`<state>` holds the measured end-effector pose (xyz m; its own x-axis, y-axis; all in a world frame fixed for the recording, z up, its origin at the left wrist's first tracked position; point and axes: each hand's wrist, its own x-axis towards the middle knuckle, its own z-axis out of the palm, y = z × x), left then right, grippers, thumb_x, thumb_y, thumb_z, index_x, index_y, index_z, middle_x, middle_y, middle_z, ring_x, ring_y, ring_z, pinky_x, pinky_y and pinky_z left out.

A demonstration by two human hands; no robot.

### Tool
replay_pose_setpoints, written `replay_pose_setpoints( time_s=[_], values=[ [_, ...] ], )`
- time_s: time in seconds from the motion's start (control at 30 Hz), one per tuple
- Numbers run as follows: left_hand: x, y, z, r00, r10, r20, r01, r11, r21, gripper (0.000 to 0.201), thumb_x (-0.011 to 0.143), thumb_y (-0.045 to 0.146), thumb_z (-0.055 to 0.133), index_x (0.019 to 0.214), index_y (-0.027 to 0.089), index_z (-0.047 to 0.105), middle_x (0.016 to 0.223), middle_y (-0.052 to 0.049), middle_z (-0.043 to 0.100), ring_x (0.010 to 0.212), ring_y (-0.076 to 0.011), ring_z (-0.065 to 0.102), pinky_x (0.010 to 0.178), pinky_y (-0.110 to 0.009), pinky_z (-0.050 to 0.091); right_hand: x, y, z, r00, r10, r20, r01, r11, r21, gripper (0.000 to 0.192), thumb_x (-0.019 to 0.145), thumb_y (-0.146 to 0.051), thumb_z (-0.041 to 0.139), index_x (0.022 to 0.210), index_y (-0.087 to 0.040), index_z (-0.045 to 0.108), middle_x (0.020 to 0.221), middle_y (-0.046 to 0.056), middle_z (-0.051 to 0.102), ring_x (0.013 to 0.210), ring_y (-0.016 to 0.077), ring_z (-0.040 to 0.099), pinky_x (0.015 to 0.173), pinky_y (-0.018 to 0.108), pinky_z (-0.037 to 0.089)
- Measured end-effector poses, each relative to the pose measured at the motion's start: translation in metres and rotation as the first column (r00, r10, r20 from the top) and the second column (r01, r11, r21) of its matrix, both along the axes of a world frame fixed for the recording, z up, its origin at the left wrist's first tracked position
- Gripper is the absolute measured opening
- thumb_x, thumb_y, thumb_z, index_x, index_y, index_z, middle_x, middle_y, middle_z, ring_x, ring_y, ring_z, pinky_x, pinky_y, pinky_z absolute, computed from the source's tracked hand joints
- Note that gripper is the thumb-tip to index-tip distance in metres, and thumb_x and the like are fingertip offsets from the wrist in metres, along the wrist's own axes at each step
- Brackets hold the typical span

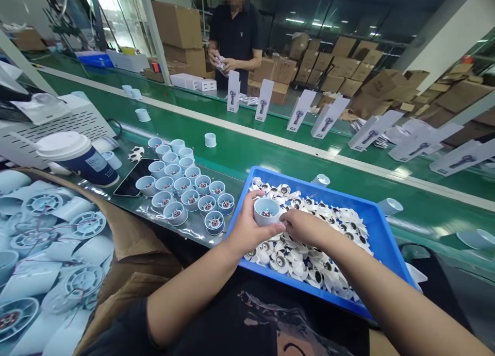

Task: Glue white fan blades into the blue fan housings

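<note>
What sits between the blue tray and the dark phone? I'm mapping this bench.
In the head view, a cluster of pale blue cups stands on the bench between the blue tray and the phone.

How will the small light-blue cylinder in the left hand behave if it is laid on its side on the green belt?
The cylinder housing has round walls, so on its side it would probably roll. It looks like thin hollow plastic, likely light; the left hand holds it with fingertips only. Upright, like the finished housings, it seems stable.

Upright pale-blue fan housing [266, 212], motor inside
</note>
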<state>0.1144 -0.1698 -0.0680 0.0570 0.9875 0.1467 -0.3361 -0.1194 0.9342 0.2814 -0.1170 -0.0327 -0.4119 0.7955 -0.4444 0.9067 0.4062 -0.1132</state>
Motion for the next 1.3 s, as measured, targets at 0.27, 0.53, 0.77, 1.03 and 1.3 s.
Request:
replay_pose_setpoints(
  time_s=[0.27, 0.53, 0.77, 1.03, 1.3],
  values=[
    [-0.003, -0.002, 0.007, 0.965, 0.082, -0.251, -0.044, 0.987, 0.154, 0.051, 0.065, 0.033, 0.080, 0.107, 0.020, 0.054, 0.105, -0.006, 0.063, 0.096, -0.0227, 0.061, 0.086, -0.034, 0.047, 0.012, -0.009, -0.012, 0.981, -0.034, -0.191, 0.032, 0.999, -0.017, 0.021, 0.088, -0.018, 0.062, 0.109, -0.013, 0.058, 0.109, 0.007, 0.055, 0.099, 0.0199, 0.054, 0.092, 0.042, 0.047],
    [-0.004, -0.014, 0.009, 0.837, 0.265, -0.478, -0.130, 0.946, 0.298, 0.063, 0.066, 0.032, 0.075, 0.121, 0.020, 0.046, 0.122, -0.010, 0.059, 0.109, -0.0264, 0.060, 0.094, -0.041, 0.048, 0.028, -0.039, 0.009, 0.617, -0.187, -0.764, 0.128, 0.982, -0.137, 0.031, 0.094, -0.043, 0.033, 0.113, -0.020, 0.040, 0.101, 0.008, 0.054, 0.088, 0.0178, 0.057, 0.082, 0.035, 0.051],
    [0.008, -0.024, 0.027, 0.581, 0.290, -0.761, 0.129, 0.890, 0.438, 0.047, 0.070, 0.034, 0.077, 0.110, 0.023, 0.055, 0.108, -0.005, 0.068, 0.103, -0.0266, 0.062, 0.096, -0.046, 0.044, 0.033, -0.078, 0.035, 0.453, -0.088, -0.887, 0.146, 0.989, -0.024, 0.020, 0.090, -0.033, 0.053, 0.106, -0.022, 0.056, 0.099, 0.006, 0.057, 0.090, 0.0176, 0.056, 0.081, 0.034, 0.048],
    [0.022, -0.031, 0.032, 0.553, 0.503, -0.664, 0.184, 0.704, 0.686, 0.030, 0.080, 0.020, 0.057, 0.109, 0.020, 0.048, 0.101, -0.007, 0.067, 0.096, -0.0234, 0.064, 0.099, -0.045, 0.046, 0.016, -0.079, 0.035, 0.641, 0.274, -0.717, 0.166, 0.863, 0.478, 0.019, 0.071, -0.006, 0.076, 0.084, -0.019, 0.071, 0.082, 0.002, 0.046, 0.072, 0.0141, 0.052, 0.065, 0.029, 0.047],
    [0.010, -0.022, 0.036, 0.531, 0.365, -0.765, 0.169, 0.839, 0.518, 0.041, 0.079, 0.037, 0.070, 0.114, 0.023, 0.052, 0.109, -0.007, 0.064, 0.105, -0.0260, 0.060, 0.098, -0.046, 0.046, 0.059, -0.091, 0.045, 0.584, 0.133, -0.801, 0.063, 0.976, 0.208, 0.021, 0.091, -0.048, 0.058, 0.093, -0.035, 0.075, 0.137, 0.003, 0.050, 0.121, 0.0273, 0.054, 0.096, 0.047, 0.051]
  ],
)
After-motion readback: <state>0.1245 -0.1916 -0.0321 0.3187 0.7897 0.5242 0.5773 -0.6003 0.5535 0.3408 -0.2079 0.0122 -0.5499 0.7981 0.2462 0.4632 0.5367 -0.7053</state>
